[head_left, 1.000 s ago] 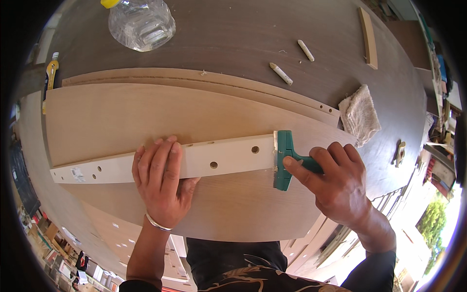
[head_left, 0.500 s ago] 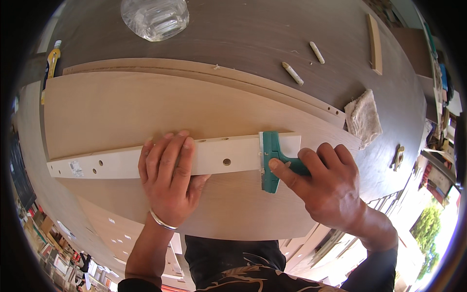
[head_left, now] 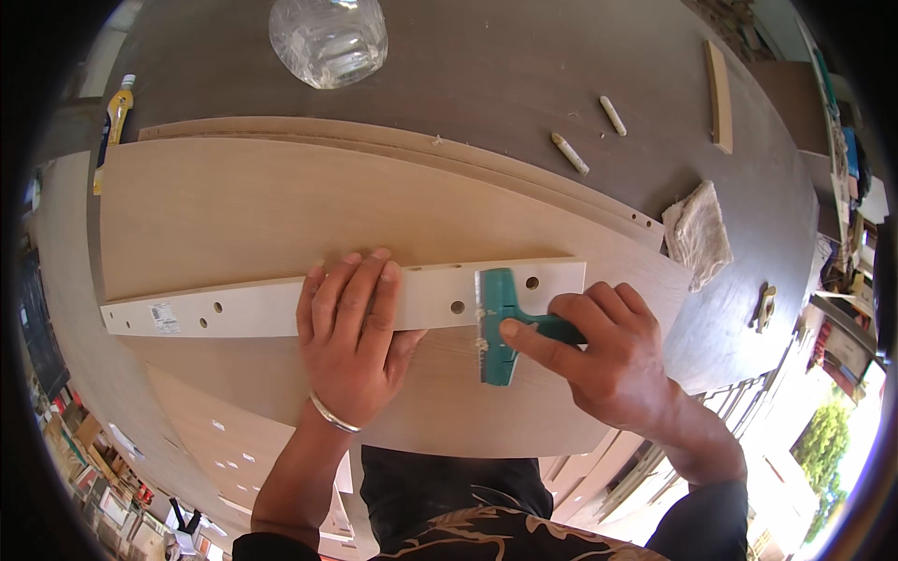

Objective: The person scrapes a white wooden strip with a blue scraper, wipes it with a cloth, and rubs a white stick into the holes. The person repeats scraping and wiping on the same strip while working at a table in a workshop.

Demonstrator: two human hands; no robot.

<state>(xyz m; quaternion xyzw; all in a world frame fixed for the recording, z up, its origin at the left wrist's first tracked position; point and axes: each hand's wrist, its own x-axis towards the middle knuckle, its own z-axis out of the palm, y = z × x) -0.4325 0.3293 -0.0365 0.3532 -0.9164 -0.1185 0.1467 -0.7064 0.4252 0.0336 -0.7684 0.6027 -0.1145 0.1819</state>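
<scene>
A narrow white board (head_left: 430,292) with drilled holes and a label lies across a wide wooden panel (head_left: 234,201). My left hand (head_left: 351,327) is closed over the board's middle, fingertips at its far edge and thumb by the near edge. In my right hand (head_left: 608,341) is a teal scraper (head_left: 498,327), its handle wrapped by the fingers and the thumb laid along it. The scraper's blade edge crosses the board between two holes near the right end, and reaches past the near edge. Small pale shavings cling to the blade.
Behind the panel lies another board (head_left: 374,136) on the dark table (head_left: 486,65). Further off are a clear plastic container (head_left: 329,47), two crayon-like sticks (head_left: 613,116) and a wood strip (head_left: 719,98). A folded cloth (head_left: 697,234) is at right, a yellow bottle (head_left: 114,126) at far left.
The scraper in my right hand has moved left along the board, uncovering a hole near its right end. My left hand keeps its hold, and the whole view has shifted slightly.
</scene>
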